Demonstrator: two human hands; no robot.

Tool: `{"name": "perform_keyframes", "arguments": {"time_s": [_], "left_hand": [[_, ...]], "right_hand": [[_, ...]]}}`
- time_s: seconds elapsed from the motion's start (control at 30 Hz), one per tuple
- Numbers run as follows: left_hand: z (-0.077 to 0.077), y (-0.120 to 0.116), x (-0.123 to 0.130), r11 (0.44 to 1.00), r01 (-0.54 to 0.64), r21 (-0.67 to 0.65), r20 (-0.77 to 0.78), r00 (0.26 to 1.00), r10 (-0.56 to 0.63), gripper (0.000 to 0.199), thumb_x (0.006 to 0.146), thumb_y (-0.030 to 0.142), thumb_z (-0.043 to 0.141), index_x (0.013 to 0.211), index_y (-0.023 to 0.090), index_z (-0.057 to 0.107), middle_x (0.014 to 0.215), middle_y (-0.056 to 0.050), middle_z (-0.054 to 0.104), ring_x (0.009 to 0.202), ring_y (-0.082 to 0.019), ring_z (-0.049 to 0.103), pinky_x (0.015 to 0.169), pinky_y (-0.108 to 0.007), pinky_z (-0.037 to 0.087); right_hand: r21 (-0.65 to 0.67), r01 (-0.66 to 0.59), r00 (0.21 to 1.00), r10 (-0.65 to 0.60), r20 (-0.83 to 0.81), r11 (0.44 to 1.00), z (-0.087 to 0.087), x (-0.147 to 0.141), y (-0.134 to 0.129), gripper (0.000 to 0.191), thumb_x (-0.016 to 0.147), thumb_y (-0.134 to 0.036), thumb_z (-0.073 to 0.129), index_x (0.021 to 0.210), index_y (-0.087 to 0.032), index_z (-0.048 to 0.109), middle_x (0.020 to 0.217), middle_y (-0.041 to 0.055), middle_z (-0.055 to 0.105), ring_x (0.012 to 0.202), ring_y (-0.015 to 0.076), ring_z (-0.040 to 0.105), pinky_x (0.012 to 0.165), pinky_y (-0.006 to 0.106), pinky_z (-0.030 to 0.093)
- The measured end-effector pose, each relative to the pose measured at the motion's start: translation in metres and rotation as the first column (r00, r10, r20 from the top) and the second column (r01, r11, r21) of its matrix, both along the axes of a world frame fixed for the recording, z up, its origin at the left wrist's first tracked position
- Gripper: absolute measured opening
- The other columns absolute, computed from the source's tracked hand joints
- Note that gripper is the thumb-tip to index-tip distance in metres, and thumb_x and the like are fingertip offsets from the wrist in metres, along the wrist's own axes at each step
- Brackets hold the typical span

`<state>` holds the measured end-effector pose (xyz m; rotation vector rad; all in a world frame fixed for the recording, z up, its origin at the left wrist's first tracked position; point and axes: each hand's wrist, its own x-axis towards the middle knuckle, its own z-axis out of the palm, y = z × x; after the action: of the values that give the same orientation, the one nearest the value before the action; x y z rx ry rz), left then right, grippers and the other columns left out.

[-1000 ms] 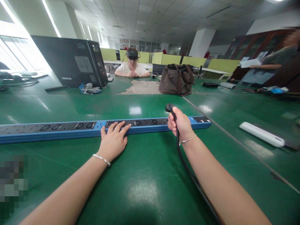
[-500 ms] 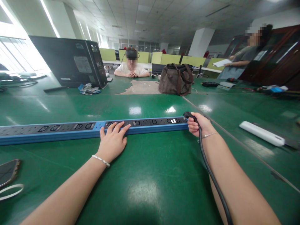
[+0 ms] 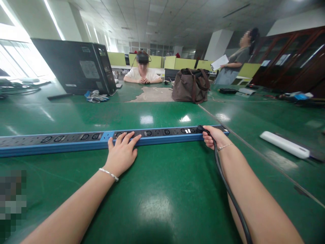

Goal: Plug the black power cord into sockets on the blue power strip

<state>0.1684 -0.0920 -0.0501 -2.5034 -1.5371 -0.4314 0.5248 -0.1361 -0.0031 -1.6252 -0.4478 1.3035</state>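
Observation:
A long blue power strip (image 3: 167, 138) with a row of black sockets runs across the green table. My left hand (image 3: 123, 150) lies on its middle with fingers spread, just right of a blue socket section. Near the strip's right end, my right hand (image 3: 214, 136) is closed around a black plug (image 3: 200, 129). The plug's face is down at the sockets; whether its pins are inside is hidden. From the plug a black cable (image 3: 228, 186) hangs along my right forearm and leaves the view at the bottom.
On the green table (image 3: 177, 189) lies a white bar-shaped device (image 3: 284, 145) at the right. Farther back are a black computer case (image 3: 76, 67), work gloves (image 3: 96, 97) and a brown bag (image 3: 190, 86). One person (image 3: 142, 73) sits opposite; another person (image 3: 235, 61) stands holding papers.
My right hand has lowered the plug slightly down and left onto the strip. My left hand stays put. The standing person has moved left.

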Motion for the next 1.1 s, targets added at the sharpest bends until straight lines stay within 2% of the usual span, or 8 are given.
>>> {"name": "perform_keyframes", "arguments": {"time_s": [0.43,0.67,0.77,0.93,1.1], "left_hand": [[-0.001,-0.001,-0.001,1.0,0.009,0.014,-0.006,1.0,-0.009,0.051,0.084,0.029,0.04,0.134,0.033,0.042,0.144,-0.003,0.042,0.131,-0.029,0.034,0.104,-0.062,0.019],[-0.003,0.0,-0.001,1.0,0.004,0.012,-0.012,1.0,-0.004,0.051,0.084,0.029,0.041,0.135,0.033,0.041,0.144,-0.002,0.042,0.131,-0.029,0.034,0.105,-0.06,0.019],[-0.002,0.0,-0.002,1.0,0.01,0.019,-0.012,1.0,-0.01,0.05,0.085,0.03,0.04,0.135,0.032,0.042,0.144,-0.003,0.042,0.131,-0.029,0.034,0.104,-0.062,0.019],[-0.001,-0.001,-0.001,1.0,0.011,0.019,-0.011,1.0,-0.01,0.05,0.084,0.03,0.04,0.134,0.032,0.042,0.143,-0.003,0.042,0.131,-0.029,0.034,0.104,-0.062,0.019],[-0.002,0.0,-0.001,1.0,0.0,0.023,-0.007,1.0,0.0,0.051,0.083,0.029,0.041,0.134,0.032,0.043,0.143,-0.003,0.043,0.13,-0.029,0.035,0.105,-0.061,0.019]], "right_hand": [[-0.056,-0.035,0.998,0.038,0.048,0.998,0.003,0.002,0.0,0.041,0.091,-0.038,0.035,0.054,-0.02,0.034,0.031,-0.0078,0.025,0.025,0.004,0.02,0.029,0.016,0.012],[0.001,-0.043,0.999,0.043,-0.008,0.999,-0.003,0.001,-0.002,0.043,0.091,-0.04,0.035,0.053,-0.02,0.034,0.032,-0.0081,0.026,0.025,0.0039,0.02,0.028,0.015,0.012],[-0.002,-0.01,0.999,0.01,0.037,1.0,-0.005,-0.001,-0.002,0.042,0.091,-0.039,0.035,0.053,-0.02,0.035,0.031,-0.0081,0.026,0.025,0.004,0.021,0.028,0.015,0.013],[0.104,0.084,0.981,-0.101,0.168,0.991,-0.014,-0.006,0.001,0.037,0.088,-0.041,0.041,0.056,-0.021,0.037,0.03,-0.0081,0.029,0.025,0.0054,0.023,0.028,0.017,0.016],[0.16,0.115,0.973,-0.143,0.181,0.98,-0.021,-0.008,0.002,0.037,0.084,-0.046,0.046,0.057,-0.022,0.038,0.03,-0.0084,0.029,0.025,0.0058,0.024,0.027,0.018,0.017]]}}
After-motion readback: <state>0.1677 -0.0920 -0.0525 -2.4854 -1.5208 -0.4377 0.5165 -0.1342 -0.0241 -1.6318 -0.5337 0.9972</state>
